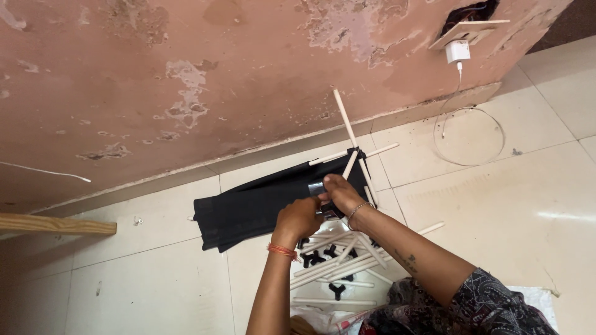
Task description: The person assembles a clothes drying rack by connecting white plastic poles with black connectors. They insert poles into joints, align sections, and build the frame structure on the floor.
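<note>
A black fabric panel (248,208) lies on the tiled floor with white rods threaded along its edges. My left hand (299,218) and my right hand (338,193) meet at its near right edge, both closed around a small black connector piece (316,187) and the fabric there. One white rod (346,121) sticks up from the panel's far right corner toward the wall. Under my forearms lies a heap of loose white rods (335,263) mixed with several black connectors (336,290).
A peeling pink wall (186,80) runs along the far side. A white charger (458,51) hangs from a loose socket plate, its cable (469,133) looped on the floor. A wooden plank (56,224) juts in from the left. A white plastic bag (323,319) lies near my lap.
</note>
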